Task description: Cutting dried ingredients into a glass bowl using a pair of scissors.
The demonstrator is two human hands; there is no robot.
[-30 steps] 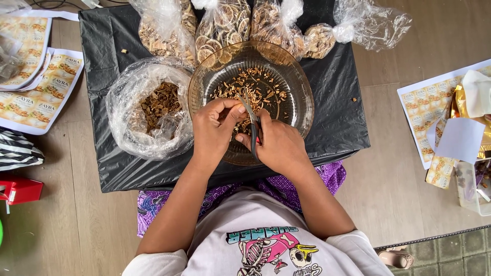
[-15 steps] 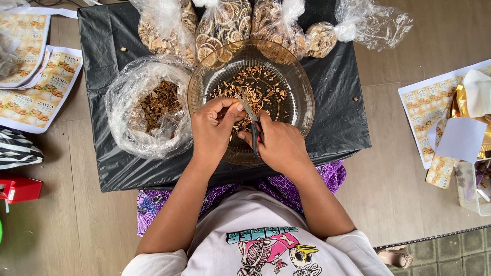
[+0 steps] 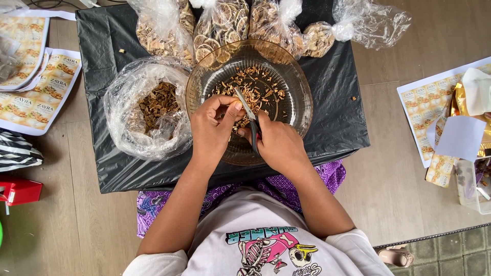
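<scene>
A clear glass bowl (image 3: 291, 84) with small brown dried pieces in it sits on a black plastic sheet (image 3: 337, 117). Both hands work over the bowl's near side. My right hand (image 3: 279, 145) grips black-handled scissors (image 3: 246, 110), blades pointing up and away over the bowl. My left hand (image 3: 212, 130) pinches a small brown piece at the blades, fingers curled. Left of the bowl stands an open clear bag (image 3: 146, 110) of dark dried pieces.
Several clear bags (image 3: 220, 25) of dried slices lie along the sheet's far edge. Printed label sheets (image 3: 36, 87) lie on the wooden floor at left, more sheets and gold packets (image 3: 450, 117) at right. A red object (image 3: 18, 191) lies at the left edge.
The hands stay over the bowl; the scissors' blades have shifted slightly while my left fingers keep hold of a piece.
</scene>
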